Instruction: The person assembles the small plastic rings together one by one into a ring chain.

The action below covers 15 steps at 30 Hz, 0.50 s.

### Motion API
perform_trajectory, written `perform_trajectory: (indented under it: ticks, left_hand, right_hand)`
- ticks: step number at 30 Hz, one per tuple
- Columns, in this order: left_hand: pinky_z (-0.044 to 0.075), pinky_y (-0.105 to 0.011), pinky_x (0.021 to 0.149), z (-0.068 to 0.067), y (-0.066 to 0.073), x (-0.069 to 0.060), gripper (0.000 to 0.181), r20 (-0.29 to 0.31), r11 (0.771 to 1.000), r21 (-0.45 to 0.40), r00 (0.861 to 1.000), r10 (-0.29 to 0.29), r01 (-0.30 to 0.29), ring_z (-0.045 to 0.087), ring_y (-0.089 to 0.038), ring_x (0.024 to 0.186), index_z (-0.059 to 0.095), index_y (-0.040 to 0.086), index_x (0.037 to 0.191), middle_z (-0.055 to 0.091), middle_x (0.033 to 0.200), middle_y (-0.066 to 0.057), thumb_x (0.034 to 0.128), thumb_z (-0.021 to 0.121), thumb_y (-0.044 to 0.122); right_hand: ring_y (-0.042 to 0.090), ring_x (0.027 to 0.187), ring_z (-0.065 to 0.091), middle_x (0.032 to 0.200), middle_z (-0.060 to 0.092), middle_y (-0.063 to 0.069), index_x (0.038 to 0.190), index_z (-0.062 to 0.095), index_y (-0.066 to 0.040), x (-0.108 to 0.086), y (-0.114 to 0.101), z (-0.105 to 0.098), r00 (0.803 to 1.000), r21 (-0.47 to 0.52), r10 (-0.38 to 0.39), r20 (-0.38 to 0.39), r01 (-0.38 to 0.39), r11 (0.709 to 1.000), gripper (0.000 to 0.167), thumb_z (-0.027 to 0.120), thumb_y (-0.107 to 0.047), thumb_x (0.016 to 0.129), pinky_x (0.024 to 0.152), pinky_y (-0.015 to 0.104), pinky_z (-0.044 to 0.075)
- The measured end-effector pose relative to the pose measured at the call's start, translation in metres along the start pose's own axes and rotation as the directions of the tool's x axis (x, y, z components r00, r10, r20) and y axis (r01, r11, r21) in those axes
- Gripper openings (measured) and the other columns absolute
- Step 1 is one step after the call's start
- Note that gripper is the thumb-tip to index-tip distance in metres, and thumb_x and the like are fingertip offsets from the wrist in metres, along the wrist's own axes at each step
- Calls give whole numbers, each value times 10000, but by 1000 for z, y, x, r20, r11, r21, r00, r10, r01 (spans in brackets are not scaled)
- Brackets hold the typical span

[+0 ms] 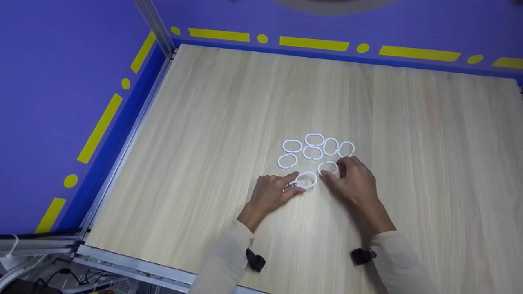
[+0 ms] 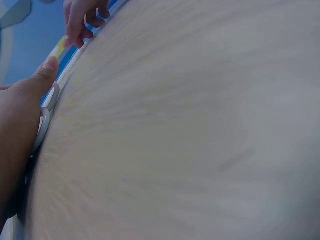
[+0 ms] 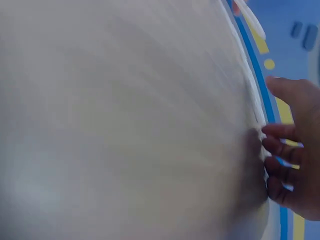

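Left fingers (image 1: 290,178) pinch one white ring (image 1: 315,180) (right fingers (image 1: 347,162) flank another ring (image 1: 319,168)).

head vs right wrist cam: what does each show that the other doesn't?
Head only: the group of six loose white rings, both sleeves and the black wrist devices.

Right wrist only: a pair of blurred dark marks, and four separate fingers of the right hand below its thumb.

Both: right hand, wooden tabletop, blue wall, yellow markings, and the left hand, just a sliver in the wrist view.

White rings (image 1: 314,145) obstruct ahead, the tabletop (image 1: 196,163) leaving room either side.
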<state>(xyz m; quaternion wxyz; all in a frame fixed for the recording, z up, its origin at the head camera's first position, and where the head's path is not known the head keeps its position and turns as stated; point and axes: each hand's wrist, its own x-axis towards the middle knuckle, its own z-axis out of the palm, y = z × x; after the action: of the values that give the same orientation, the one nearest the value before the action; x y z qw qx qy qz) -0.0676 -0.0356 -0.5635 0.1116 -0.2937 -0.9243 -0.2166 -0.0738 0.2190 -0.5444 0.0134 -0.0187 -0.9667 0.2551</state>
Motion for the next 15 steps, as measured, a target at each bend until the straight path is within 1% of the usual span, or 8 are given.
perform_trajectory:
  ticks: [1, 3, 6, 9, 11, 12, 15]
  left_hand:
    - [327, -213, 469, 0, 0, 0, 454, 2, 1000, 2, 1000, -1, 1, 318, -34, 548, 744, 229, 1198, 710, 638, 44, 897, 675, 563]
    - [331, -219, 473, -1, 0, 0, 454, 5, 1000, 5, 1000, -3, 2, 319, -38, 554, 739, 229, 1202, 708, 641, 43, 897, 675, 559]
    - [326, -219, 477, -1, 0, 0, 454, 9, 1000, 14, 1000, -5, 5, 318, -41, 559, 733, 230, 1204, 698, 639, 46, 898, 670, 560]
    - [303, -213, 481, -1, 1, 0, 459, 17, 1000, 15, 1000, -11, 10, 319, -42, 558, 732, 233, 1206, 683, 630, 50, 901, 661, 569]
    - [293, -213, 484, -1, 1, 0, 459, 22, 1000, 12, 1000, -16, 16, 322, -42, 556, 733, 234, 1203, 675, 626, 51, 903, 655, 574]
    - [298, -215, 482, 0, 1, 0, 464, 24, 1000, 11, 1000, -19, 18, 325, -43, 555, 734, 234, 1204, 682, 630, 50, 903, 652, 578]
    - [335, -227, 475, 1, 0, 0, 470, 23, 1000, 7, 999, -25, 24, 337, -40, 548, 737, 232, 1200, 712, 652, 46, 900, 651, 584]
  right_hand:
    - [294, 811, 584, 939, 636, 144, 1099, 663, -12, 0, -4, 2, 1000, -25, 5, 0, -5, 1000, 591, 768, -531, 838, 719, 455, 466]
    - [330, 825, 605, 952, 634, 169, 1097, 640, 6, 1, -11, 5, 1000, -55, 9, 2, -9, 998, 639, 780, -549, 814, 739, 501, 486]
    - [338, 840, 608, 985, 624, 183, 1106, 618, 23, 3, -17, 5, 999, -52, 20, 30, -19, 998, 621, 805, -489, 810, 748, 515, 489]
    - [317, 868, 583, 1050, 599, 184, 1176, 615, 31, 3, -17, 0, 995, -4, 19, 97, -19, 1000, 584, 821, -388, 824, 767, 491, 482]
    - [299, 911, 569, 1110, 579, 180, 1235, 612, 21, 4, -14, -4, 988, 41, 5, 152, -12, 999, 570, 828, -318, 831, 800, 469, 479]
    - [292, 933, 561, 1139, 568, 176, 1259, 613, 9, 4, -13, -6, 984, 67, -5, 181, -7, 998, 558, 830, -280, 834, 815, 455, 475]
    - [277, 969, 545, 1191, 553, 164, 1263, 635, -36, 4, -7, -12, 966, 142, -48, 256, 11, 990, 485, 828, -156, 834, 828, 419, 465]
